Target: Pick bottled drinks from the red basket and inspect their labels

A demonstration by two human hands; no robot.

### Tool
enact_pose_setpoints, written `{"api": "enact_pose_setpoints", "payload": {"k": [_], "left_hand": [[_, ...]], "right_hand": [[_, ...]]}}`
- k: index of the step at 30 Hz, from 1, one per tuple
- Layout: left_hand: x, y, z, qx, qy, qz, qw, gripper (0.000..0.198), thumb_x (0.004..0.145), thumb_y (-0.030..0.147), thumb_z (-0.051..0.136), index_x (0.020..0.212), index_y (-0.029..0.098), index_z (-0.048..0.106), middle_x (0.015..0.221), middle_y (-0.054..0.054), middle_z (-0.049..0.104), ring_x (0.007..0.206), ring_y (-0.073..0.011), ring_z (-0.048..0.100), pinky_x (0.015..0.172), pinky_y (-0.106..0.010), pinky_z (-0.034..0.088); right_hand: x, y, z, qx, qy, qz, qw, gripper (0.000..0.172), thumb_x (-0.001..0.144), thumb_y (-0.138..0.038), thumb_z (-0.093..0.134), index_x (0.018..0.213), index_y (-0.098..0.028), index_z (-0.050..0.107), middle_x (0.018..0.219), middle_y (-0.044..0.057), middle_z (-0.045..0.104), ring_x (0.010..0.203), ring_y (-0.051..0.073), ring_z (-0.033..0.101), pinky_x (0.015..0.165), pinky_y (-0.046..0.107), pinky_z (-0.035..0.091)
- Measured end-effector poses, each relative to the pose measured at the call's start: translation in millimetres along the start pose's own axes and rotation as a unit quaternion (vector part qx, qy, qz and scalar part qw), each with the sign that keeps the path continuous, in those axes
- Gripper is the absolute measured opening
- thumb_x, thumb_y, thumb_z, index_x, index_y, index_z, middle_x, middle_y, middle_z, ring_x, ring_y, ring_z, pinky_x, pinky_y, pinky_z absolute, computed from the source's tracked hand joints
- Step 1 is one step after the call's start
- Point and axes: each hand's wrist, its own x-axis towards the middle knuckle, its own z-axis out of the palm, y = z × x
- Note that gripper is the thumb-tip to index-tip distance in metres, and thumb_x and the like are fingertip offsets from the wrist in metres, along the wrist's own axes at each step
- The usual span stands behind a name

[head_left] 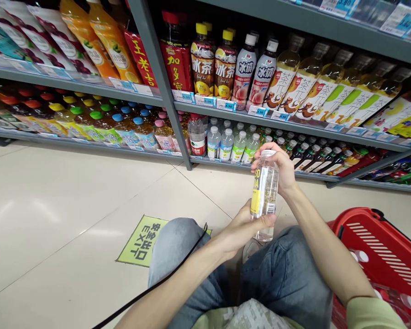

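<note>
A clear soda bottle (270, 185) with a white cap and a yellow-and-black label is held nearly upright above my knees. My left hand (248, 224) wraps round its lower part, with the thumb across the front. Near the top, my right hand (281, 165) grips the bottle around the neck, just below the cap; some of its fingertips are behind the bottle. Printed text and a barcode face me. Behind the bottle, small white-capped bottles (239, 146) stand on the bottom shelf.
A red shopping basket (366, 228) with several bottles in it stands to my right. Drink shelves (294, 119) run across the front, split by a grey upright (164, 82). A yellow-green exit sign (140, 242) lies on the tiled floor, left of my knee. A black cord (150, 290) crosses my left arm.
</note>
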Motion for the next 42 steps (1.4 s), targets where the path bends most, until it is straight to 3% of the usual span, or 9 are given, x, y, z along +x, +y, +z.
{"api": "enact_pose_setpoints", "payload": {"k": [8,12,16,20,28,33,42], "left_hand": [[6.7,-14.7,-3.2,0.041,0.044,0.01,0.998,0.056,0.078,0.045,0.08,0.118,0.021,0.049,0.097,-0.002,0.053,0.09,-0.0169,0.053,0.079,-0.03,0.045],[6.5,-13.7,-4.9,0.059,0.027,0.024,0.998,0.052,0.083,0.042,0.075,0.122,0.021,0.048,0.105,-0.004,0.053,0.099,-0.018,0.051,0.087,-0.032,0.044],[5.2,-10.1,-6.5,0.047,0.002,0.01,0.999,0.051,0.083,0.044,0.074,0.12,0.022,0.047,0.103,-0.004,0.052,0.095,-0.0184,0.052,0.083,-0.032,0.047],[4.2,-7.4,-4.5,0.062,0.016,0.008,0.998,0.05,0.084,0.042,0.072,0.12,0.021,0.046,0.103,-0.004,0.053,0.095,-0.0182,0.052,0.083,-0.032,0.046],[5.3,-15.0,4.2,0.12,0.047,0.005,0.992,0.043,0.076,0.017,0.063,0.113,0.02,0.041,0.099,-0.003,0.054,0.095,-0.0191,0.054,0.087,-0.034,0.043],[4.0,-13.5,4.6,0.136,0.059,0.02,0.989,0.041,0.075,0.017,0.061,0.112,0.02,0.045,0.103,-0.004,0.054,0.1,-0.0206,0.051,0.09,-0.034,0.041],[9.9,-14.4,-2.7,0.154,0.033,0.027,0.987,0.062,0.072,0.012,0.058,0.131,0.018,0.04,0.112,-0.008,0.058,0.105,-0.0228,0.055,0.093,-0.038,0.043]], "right_hand": [[-1.4,4.5,1.9,-0.113,0.07,0.094,0.987,0.041,0.063,-0.03,0.082,0.093,-0.024,0.056,0.074,-0.003,0.065,0.061,0.017,0.069,0.05,0.026,0.053],[-1.9,1.7,3.6,-0.083,0.081,0.101,0.988,0.037,0.063,-0.029,0.081,0.089,-0.023,0.057,0.071,-0.003,0.064,0.061,0.017,0.068,0.049,0.026,0.053],[-3.0,-2.8,5.2,-0.058,0.087,0.09,0.99,0.033,0.063,-0.026,0.079,0.088,-0.023,0.057,0.073,-0.003,0.065,0.062,0.017,0.068,0.051,0.027,0.056],[-1.8,-2.2,4.3,-0.055,0.079,0.095,0.991,0.034,0.062,-0.026,0.079,0.088,-0.023,0.058,0.073,-0.003,0.065,0.062,0.017,0.068,0.052,0.028,0.056],[1.7,6.1,0.1,-0.101,0.061,0.131,0.984,0.036,0.06,-0.025,0.081,0.089,-0.022,0.06,0.068,-0.004,0.064,0.062,0.017,0.067,0.051,0.026,0.053],[-0.3,5.7,-0.5,-0.096,0.066,0.112,0.987,0.033,0.062,-0.023,0.078,0.09,-0.022,0.06,0.075,-0.003,0.067,0.066,0.016,0.067,0.055,0.027,0.053],[0.0,10.9,-3.6,-0.123,0.059,0.056,0.989,0.03,0.062,-0.016,0.07,0.09,-0.021,0.06,0.082,-0.003,0.068,0.065,0.014,0.066,0.06,0.028,0.052]]}}
